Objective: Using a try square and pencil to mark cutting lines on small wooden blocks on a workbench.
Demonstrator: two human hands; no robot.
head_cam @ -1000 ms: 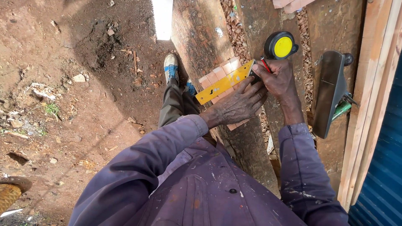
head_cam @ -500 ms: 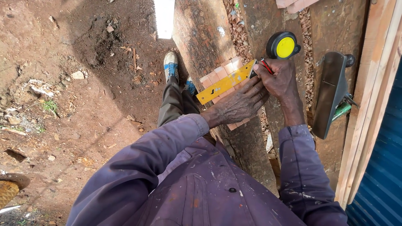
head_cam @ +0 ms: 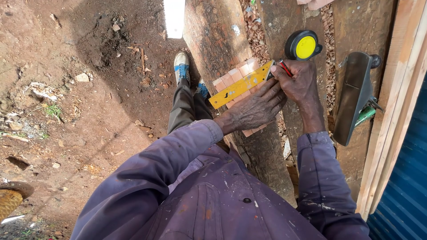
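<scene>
Yellow square (head_cam: 240, 85) under the flat, open-fingered left hand (head_cam: 258, 109); right hand (head_cam: 297, 80) clenched round a red pencil (head_cam: 285, 68).

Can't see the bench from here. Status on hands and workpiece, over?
Left hand pressing yellow square flat on the pale wood piece. Right hand holds red pencil at the square's end. Tape measure and hand plane lie apart.
</scene>
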